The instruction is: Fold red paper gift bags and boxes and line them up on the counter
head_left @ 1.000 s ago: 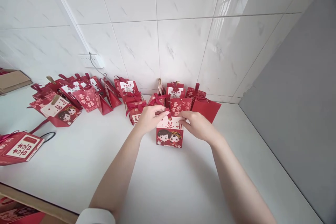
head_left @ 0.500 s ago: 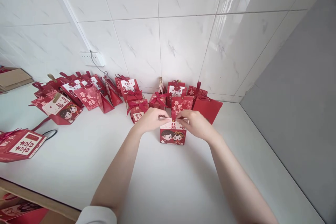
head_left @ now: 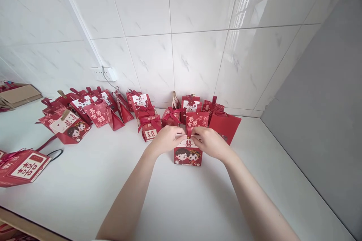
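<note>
A red and white gift box (head_left: 188,156) printed with two cartoon figures stands upright on the white table in front of me. My left hand (head_left: 169,138) pinches the left side of its top edge. From the right, my right hand (head_left: 210,141) pinches the same top edge with thumb and fingers. Between my fingertips a short red ribbon loop (head_left: 189,131) rises from the top of the box. Right behind it stands another red box (head_left: 197,119) with white lettering. My hands cover the upper corners of the held box.
Several red gift boxes (head_left: 102,115) line the back left, and a bow-tied box (head_left: 149,128) stands nearer the middle. A plain red box (head_left: 226,124) is at right. One box (head_left: 25,165) lies at the left edge, below a cardboard box (head_left: 21,96). A socket strip (head_left: 103,74) is on the tiled wall.
The whole view has shifted, so things sit lower in the picture. Both hands stay on the box's top edge, with the fingertips slightly closer together around the ribbon loop.
</note>
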Available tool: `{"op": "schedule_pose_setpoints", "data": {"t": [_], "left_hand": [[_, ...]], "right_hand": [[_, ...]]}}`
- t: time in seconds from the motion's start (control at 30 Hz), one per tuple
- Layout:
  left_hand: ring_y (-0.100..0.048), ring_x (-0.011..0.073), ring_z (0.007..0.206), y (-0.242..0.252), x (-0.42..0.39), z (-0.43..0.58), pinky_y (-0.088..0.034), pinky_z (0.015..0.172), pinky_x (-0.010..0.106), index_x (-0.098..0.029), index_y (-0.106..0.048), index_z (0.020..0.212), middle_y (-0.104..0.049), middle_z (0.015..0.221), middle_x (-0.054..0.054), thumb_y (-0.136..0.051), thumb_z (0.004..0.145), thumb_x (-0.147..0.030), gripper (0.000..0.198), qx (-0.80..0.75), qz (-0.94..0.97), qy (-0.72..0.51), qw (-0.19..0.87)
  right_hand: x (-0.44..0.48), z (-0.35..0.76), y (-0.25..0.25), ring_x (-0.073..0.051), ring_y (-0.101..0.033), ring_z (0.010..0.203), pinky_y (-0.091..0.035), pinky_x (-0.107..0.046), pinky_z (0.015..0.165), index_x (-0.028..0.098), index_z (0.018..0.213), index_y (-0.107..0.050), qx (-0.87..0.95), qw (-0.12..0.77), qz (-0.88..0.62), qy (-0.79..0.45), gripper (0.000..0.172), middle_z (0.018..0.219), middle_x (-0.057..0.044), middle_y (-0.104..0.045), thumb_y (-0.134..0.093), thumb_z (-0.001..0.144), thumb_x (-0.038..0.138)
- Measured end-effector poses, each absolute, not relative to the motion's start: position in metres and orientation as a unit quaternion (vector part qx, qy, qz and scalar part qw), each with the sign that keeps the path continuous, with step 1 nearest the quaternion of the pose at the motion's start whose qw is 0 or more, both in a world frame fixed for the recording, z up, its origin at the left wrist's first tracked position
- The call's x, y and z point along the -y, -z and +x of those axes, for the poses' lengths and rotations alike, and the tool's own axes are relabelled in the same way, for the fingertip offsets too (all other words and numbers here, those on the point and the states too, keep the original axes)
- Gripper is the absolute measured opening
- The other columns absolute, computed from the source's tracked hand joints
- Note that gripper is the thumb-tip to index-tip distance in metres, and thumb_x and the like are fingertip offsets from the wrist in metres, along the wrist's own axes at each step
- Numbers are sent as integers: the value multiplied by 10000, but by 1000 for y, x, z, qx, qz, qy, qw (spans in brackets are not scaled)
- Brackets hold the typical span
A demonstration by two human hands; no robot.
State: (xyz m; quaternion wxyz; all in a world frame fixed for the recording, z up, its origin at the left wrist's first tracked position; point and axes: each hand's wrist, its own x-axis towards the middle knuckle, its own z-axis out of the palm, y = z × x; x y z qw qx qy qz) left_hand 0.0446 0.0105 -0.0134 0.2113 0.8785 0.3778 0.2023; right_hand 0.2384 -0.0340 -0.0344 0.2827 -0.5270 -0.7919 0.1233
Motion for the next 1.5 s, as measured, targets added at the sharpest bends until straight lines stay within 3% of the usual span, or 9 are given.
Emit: {"op": "schedule_pose_setpoints", "data": {"t": [0.27,0.43,0.6,0.8,0.97,1.13,1.3,1.5], "left_hand": [[-573,150,654,12,-8,45,-391,596,244,-190,-643,752,-646,713,18,-517,821,-309,187,-382,874,-205,220],[-516,137,555,20,-6,48,-325,510,244,-178,-559,619,-551,577,4,-557,765,-283,179,-387,880,-190,200],[-486,124,522,25,-6,50,-283,480,242,-177,-552,625,-528,568,3,-526,757,-239,148,-402,876,-192,184],[-548,144,586,22,-11,43,-360,530,241,-165,-626,643,-607,602,20,-579,757,-320,199,-403,868,-174,235],[-619,166,830,7,-11,33,-452,698,242,-218,-672,958,-695,939,17,-604,750,-267,224,-375,852,-234,280],[-590,138,727,0,-7,33,-425,645,239,-215,-698,803,-691,828,5,-566,782,-258,140,-364,862,-238,262],[-556,125,644,3,-5,41,-402,601,243,-194,-681,776,-669,740,-1,-543,779,-272,158,-368,859,-223,275],[-602,149,735,4,-6,39,-449,678,248,-197,-636,810,-673,790,-5,-542,779,-285,133,-363,851,-216,311]], "right_hand": [[37,239,33,-147,-515,591,-268,-238,499,222,759,-457,802,244,-533,-114,141,709,-3,-588,-436,896,250],[39,237,36,-149,-519,603,-273,-240,506,224,767,-461,815,238,-518,-97,141,709,4,-587,-418,900,245],[37,235,42,-154,-524,594,-293,-243,504,228,790,-473,811,242,-523,-104,110,706,6,-588,-434,886,265],[36,242,36,-149,-563,650,-351,-238,533,233,791,-538,811,264,-492,-175,125,751,7,-621,-454,883,250],[37,250,29,-161,-602,753,-429,-264,644,242,892,-605,798,301,-478,-209,113,875,-10,-662,-496,873,262],[36,251,28,-152,-602,794,-449,-276,704,244,897,-624,798,326,-451,-232,140,908,-1,-666,-485,884,243],[34,250,29,-147,-601,762,-461,-272,681,227,885,-610,786,340,-447,-260,116,869,-2,-659,-496,867,244],[34,249,28,-145,-594,764,-456,-271,687,226,883,-623,790,346,-436,-257,128,858,-3,-658,-497,865,233]]}}
